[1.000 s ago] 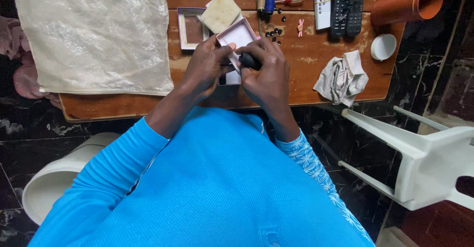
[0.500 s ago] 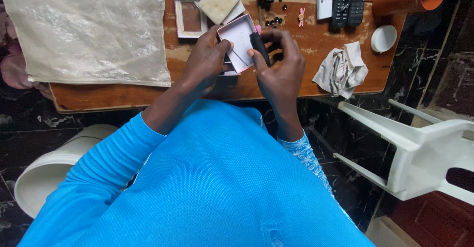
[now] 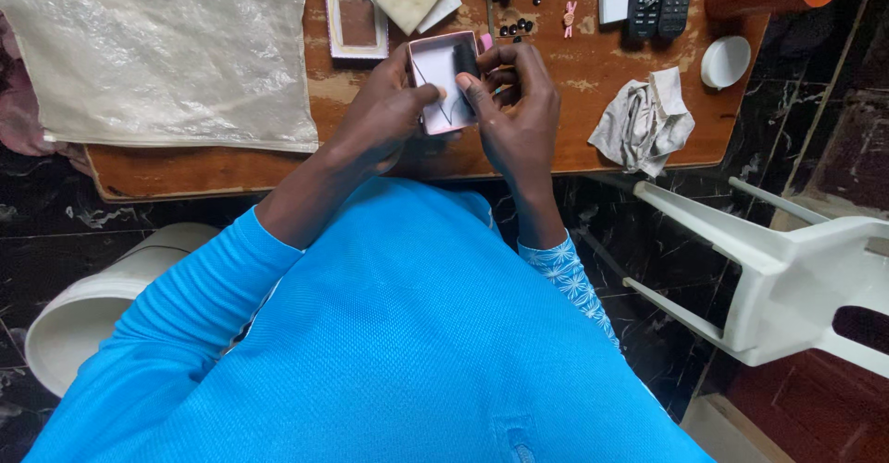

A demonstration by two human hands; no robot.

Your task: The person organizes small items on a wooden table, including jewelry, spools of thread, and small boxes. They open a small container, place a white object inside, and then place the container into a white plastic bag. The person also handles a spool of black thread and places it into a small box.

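Your left hand (image 3: 384,116) still grips the small pink box (image 3: 443,79), now raised nearer the table's (image 3: 602,143) 12 o'clock edge. Your right hand (image 3: 519,116) has tipped the black tool (image 3: 466,58) upright, pinched against the box's 3 o'clock rim. The plastic bag (image 3: 167,51) lies at 9 o'clock, the crumpled cloth (image 3: 644,120) at 3 o'clock.

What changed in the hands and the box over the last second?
The right hand shifted its grip on the black tool: a second ago it lay across in the fist, now it stands upright, pinched at the right edge of the pink box. The left hand kept hold of the box, now tilted more open toward the camera. The cloth and table items stayed put.
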